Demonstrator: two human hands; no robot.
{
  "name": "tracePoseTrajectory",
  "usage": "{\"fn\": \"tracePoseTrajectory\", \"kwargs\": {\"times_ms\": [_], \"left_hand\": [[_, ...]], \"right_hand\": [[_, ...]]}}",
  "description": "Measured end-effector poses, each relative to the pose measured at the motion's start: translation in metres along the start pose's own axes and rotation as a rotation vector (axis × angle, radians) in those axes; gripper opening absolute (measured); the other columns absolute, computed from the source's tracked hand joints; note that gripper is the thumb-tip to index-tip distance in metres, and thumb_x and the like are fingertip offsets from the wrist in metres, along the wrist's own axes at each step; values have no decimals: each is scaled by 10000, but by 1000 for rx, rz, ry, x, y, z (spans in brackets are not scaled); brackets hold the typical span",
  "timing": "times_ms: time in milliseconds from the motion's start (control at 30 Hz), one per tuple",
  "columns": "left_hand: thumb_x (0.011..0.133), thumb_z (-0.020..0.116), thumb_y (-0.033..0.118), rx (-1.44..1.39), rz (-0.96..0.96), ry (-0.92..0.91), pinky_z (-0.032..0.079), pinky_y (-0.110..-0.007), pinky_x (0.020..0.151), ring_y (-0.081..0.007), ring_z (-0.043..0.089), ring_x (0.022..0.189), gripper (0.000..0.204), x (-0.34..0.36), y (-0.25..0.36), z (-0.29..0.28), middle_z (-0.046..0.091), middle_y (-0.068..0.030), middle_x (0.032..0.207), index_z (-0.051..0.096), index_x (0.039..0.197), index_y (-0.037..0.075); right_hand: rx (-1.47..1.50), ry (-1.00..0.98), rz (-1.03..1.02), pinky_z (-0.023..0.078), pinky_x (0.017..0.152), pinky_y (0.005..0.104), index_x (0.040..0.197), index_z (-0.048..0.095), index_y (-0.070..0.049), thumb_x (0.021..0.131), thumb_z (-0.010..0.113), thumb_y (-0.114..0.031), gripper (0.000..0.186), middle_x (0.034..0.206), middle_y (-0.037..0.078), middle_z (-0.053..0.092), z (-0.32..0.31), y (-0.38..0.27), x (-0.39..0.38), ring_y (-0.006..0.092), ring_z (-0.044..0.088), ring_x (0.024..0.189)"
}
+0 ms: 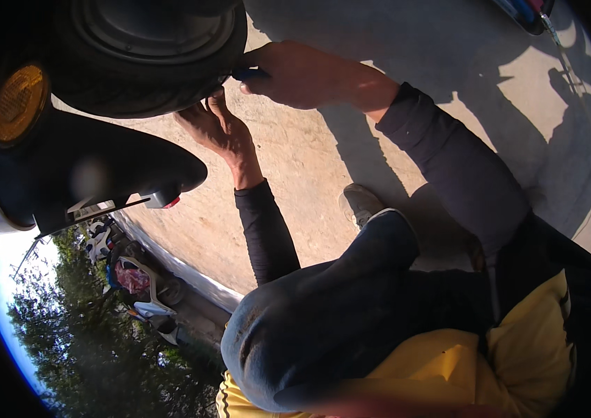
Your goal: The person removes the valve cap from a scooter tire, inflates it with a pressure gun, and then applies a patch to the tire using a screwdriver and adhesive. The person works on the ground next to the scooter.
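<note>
A black tyre (142, 90) on a dark rim (149, 31) fills the upper left, beside a black fender (100, 167) with an orange round reflector (18, 103) and a small red lamp (170, 202). My right hand (292, 75) is closed on a blue tool (245, 74) at the tyre's right edge. Just below it, my left hand (219, 129) reaches up to the tyre's underside, fingers bent round something small that I cannot make out.
Pale concrete ground (295, 160) lies under my hands, with my shoe (358, 204) and bent knee (267, 327) below. A blue-and-red object (522, 10) with a hose (561, 52) is at top right. Assorted items (131, 277) and trees (58, 320) show at lower left.
</note>
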State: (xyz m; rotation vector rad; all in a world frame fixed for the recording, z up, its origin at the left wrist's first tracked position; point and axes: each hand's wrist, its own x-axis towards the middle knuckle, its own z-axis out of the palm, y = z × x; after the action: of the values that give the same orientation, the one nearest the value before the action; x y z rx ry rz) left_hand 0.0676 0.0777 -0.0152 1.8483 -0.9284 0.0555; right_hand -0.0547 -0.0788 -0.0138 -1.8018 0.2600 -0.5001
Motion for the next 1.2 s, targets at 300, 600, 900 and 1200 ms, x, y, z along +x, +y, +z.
{"fn": "tracePoseTrajectory", "kwargs": {"times_ms": [300, 600, 900, 1200], "left_hand": [[1079, 671, 251, -121, 23, 48, 540, -431, 1050, -282, 643, 1224, 494, 0, 5, 10, 607, -217, 1410, 493, 1400, -79], [1116, 586, 393, 22, 13, 66, 527, -397, 1044, -259, 658, 1162, 577, 4, 9, 8, 624, -181, 1368, 470, 1474, -44], [1112, 607, 372, 104, -25, 13, 474, -383, 1110, -277, 618, 1258, 613, 5, 3, 5, 622, -201, 1403, 438, 1502, -69], [1117, 598, 342, -9, -32, 50, 503, -395, 1096, -285, 621, 1253, 588, 0, 2, 16, 610, -206, 1401, 444, 1501, -75]], "right_hand": [[-399, 30, 84, 547, 544, 409, 1409, 592, -68, 1072, 597, -248, 383, 765, 159, 740, 24, -15, -32, 312, 739, 636], [738, -134, 593, 298, 479, 294, 880, 736, -16, 1011, 652, -202, 243, 598, 13, 502, -31, -32, 9, 95, 392, 499], [196, 121, 275, 578, 666, 442, 1230, 689, 45, 1064, 600, -294, 387, 832, 249, 728, 29, -28, -27, 355, 728, 701], [9, -16, 321, 593, 687, 457, 800, 749, 63, 843, 661, -119, 207, 803, 235, 748, -10, -56, -2, 407, 735, 733]]}}
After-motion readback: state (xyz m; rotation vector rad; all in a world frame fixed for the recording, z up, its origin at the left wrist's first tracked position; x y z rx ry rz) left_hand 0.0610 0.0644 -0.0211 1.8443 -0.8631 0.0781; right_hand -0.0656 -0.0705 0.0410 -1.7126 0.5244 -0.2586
